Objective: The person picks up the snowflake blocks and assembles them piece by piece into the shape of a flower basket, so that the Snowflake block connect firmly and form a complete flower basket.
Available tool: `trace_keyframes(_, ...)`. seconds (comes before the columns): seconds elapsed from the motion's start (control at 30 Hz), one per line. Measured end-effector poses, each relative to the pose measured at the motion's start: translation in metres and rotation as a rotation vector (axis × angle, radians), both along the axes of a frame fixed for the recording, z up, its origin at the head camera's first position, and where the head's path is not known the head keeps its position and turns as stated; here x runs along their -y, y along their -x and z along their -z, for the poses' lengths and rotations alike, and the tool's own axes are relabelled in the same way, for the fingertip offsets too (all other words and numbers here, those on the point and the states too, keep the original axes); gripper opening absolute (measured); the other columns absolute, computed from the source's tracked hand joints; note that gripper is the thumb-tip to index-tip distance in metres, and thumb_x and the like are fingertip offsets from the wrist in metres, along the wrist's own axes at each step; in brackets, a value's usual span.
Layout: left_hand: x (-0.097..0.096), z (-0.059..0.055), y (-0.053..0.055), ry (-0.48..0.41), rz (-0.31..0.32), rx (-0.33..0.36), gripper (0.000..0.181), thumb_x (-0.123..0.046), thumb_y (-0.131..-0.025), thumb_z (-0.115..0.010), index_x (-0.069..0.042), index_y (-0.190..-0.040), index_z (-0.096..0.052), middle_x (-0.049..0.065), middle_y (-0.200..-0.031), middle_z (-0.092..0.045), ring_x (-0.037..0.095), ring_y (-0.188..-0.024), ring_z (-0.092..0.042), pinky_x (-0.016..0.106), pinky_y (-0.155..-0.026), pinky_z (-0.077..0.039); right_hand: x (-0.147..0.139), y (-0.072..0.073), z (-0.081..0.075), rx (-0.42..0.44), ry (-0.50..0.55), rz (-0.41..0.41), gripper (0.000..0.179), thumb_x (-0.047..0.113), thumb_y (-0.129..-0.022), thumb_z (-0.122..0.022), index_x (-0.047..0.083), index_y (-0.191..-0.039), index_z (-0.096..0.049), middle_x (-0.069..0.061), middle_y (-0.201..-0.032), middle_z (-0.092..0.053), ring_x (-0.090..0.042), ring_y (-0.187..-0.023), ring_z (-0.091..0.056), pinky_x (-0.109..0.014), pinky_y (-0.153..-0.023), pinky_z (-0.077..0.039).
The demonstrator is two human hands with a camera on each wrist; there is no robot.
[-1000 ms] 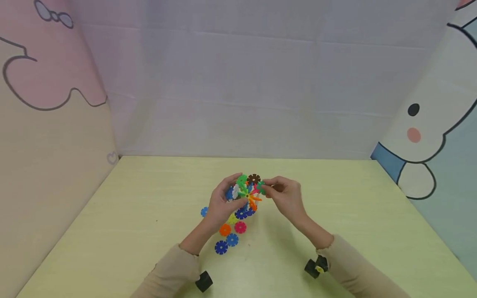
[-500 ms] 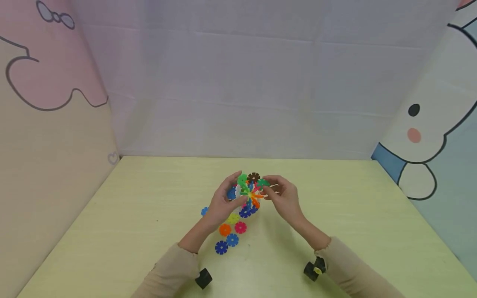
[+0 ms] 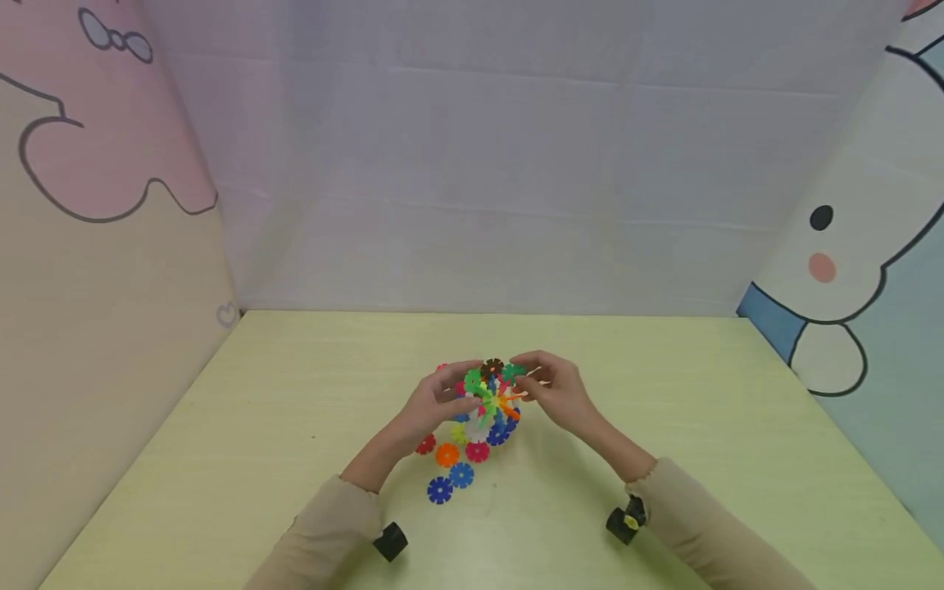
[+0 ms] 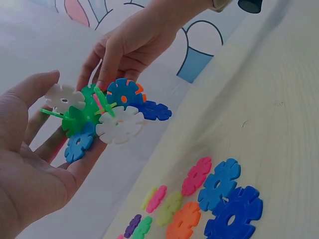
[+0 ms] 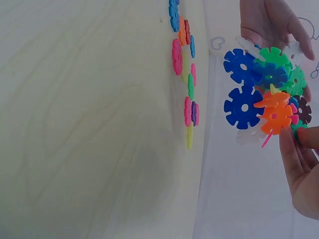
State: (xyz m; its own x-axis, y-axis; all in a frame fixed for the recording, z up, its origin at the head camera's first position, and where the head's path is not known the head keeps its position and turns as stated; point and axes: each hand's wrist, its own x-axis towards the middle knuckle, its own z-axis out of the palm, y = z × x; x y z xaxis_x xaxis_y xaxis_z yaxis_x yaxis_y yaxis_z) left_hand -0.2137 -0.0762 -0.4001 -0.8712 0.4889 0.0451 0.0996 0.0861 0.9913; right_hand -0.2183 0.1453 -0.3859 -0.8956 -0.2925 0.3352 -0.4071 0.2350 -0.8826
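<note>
A ball-like cluster of interlocking plastic snowflake discs is held up over the table between both hands. My left hand cradles it from the left, fingers behind it and thumb at its near side. In the left wrist view, a white disc and a light blue disc stick out of the cluster. From the right, my right hand pinches a dark green disc at the cluster's upper right edge, beside a brown disc. Orange and dark blue discs face the right wrist view.
Loose discs lie on the pale table below the hands: dark blue, blue, orange, pink and red. More, including a purple disc, lie further back. A white curtain hangs behind.
The cluster has turned and dropped slightly in the head view. My left hand has shifted a little left and down, uncovering the red disc. The right hand keeps its pinch on the green disc.
</note>
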Motion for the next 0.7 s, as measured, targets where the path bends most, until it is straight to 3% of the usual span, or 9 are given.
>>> trace_keyframes(0.1, 0.005, 0.001, 0.001, -0.008, -0.03, 0.014, 0.053, -0.023, -0.086, -0.063, -0.017, -0.135, -0.043, 0.009, -0.141, -0.036, 0.04, -0.123, -0.039, 0.044, -0.089, -0.046, 0.001, 0.002, 0.002, -0.012, -0.037, 0.002, 0.026, -0.004, -0.084, -0.059, -0.007, -0.11, -0.057, -0.023, -0.091, -0.061, -0.035, -0.074, -0.064, -0.03, -0.06, -0.055)
trace_keyframes(0.23, 0.018, -0.001, 0.004, 0.007, -0.08, 0.025, 0.051, -0.021, -0.086, -0.062, -0.016, -0.134, -0.044, 0.01, -0.141, -0.036, 0.04, -0.126, -0.035, 0.046, -0.092, -0.043, 0.002, 0.002, 0.006, -0.015, -0.145, 0.017, 0.028, 0.002, -0.084, -0.062, -0.001, -0.111, -0.058, -0.014, -0.09, -0.063, -0.026, -0.076, -0.064, -0.026, -0.061, -0.053)
trace_keyframes(0.3, 0.027, -0.003, 0.007, 0.012, -0.107, 0.032, 0.051, -0.02, -0.087, -0.061, -0.015, -0.134, -0.043, 0.011, -0.142, -0.035, 0.039, -0.126, -0.035, 0.047, -0.093, -0.042, 0.002, 0.002, 0.009, -0.005, -0.241, -0.029, 0.027, 0.003, -0.083, -0.064, 0.0, -0.109, -0.059, -0.009, -0.088, -0.063, -0.02, -0.077, -0.062, -0.026, -0.064, -0.052)
trace_keyframes(0.4, 0.041, -0.007, 0.012, 0.014, -0.153, 0.041, 0.051, -0.019, -0.088, -0.059, -0.016, -0.135, -0.042, 0.01, -0.143, -0.034, 0.037, -0.127, -0.035, 0.051, -0.095, -0.038, 0.006, 0.001, 0.016, 0.039, -0.375, -0.167, 0.025, 0.003, -0.08, -0.066, -0.002, -0.105, -0.061, -0.009, -0.088, -0.063, -0.016, -0.078, -0.06, -0.028, -0.069, -0.051)
trace_keyframes(0.5, 0.051, -0.011, 0.019, 0.007, -0.186, 0.049, 0.051, -0.018, -0.088, -0.058, -0.017, -0.136, -0.041, 0.01, -0.143, -0.033, 0.035, -0.127, -0.035, 0.056, -0.096, -0.034, 0.014, -0.001, 0.021, 0.118, -0.449, -0.291, 0.023, 0.003, -0.078, -0.068, -0.002, -0.1, -0.063, -0.01, -0.09, -0.064, -0.015, -0.079, -0.058, -0.025, -0.07, -0.05)
trace_keyframes(0.7, 0.059, -0.015, 0.027, 0.013, -0.21, 0.054, 0.053, -0.021, -0.087, -0.06, -0.017, -0.137, -0.039, 0.009, -0.144, -0.032, 0.035, -0.127, -0.036, 0.061, -0.098, -0.028, 0.031, -0.001, 0.033, 0.231, -0.517, -0.323, 0.024, 0.005, -0.073, -0.074, 0.004, -0.095, -0.065, -0.002, -0.088, -0.062, -0.015, -0.08, -0.054, -0.023, -0.071, -0.049)
